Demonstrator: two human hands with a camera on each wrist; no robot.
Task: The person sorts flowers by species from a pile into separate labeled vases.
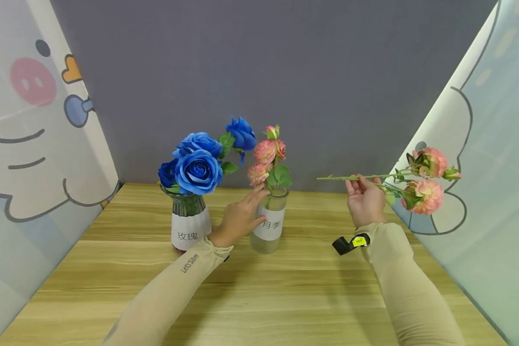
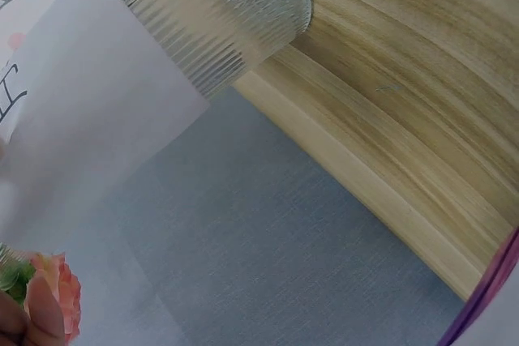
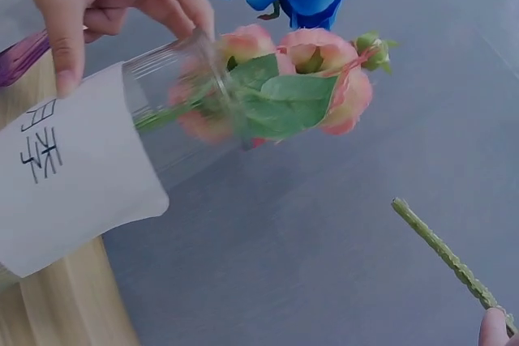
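Observation:
My left hand (image 1: pixel 238 218) holds the clear ribbed glass vase (image 1: pixel 265 245) near its rim, thumb on the white paper label. Pink flowers (image 1: pixel 265 151) with green leaves stand in this vase, their stem visible through the glass in the right wrist view. Off to the right, my right hand (image 1: pixel 366 205) pinches the green stem (image 3: pixel 446 253) of an artificial pink flower spray (image 1: pixel 429 196). The spray lies nearly level in the air, blooms to the right and cut end toward the vase. In the left wrist view, the vase's ribbed base (image 2: pixel 219 18) fills the top.
Left of the glass vase stands a second vase (image 1: pixel 190 226), with a white label and several blue roses (image 1: pixel 199 170). Both are on a wooden table (image 1: pixel 285 298). A grey wall (image 1: pixel 294 86) rises behind, with printed cartoon panels (image 1: pixel 30 144) at both sides.

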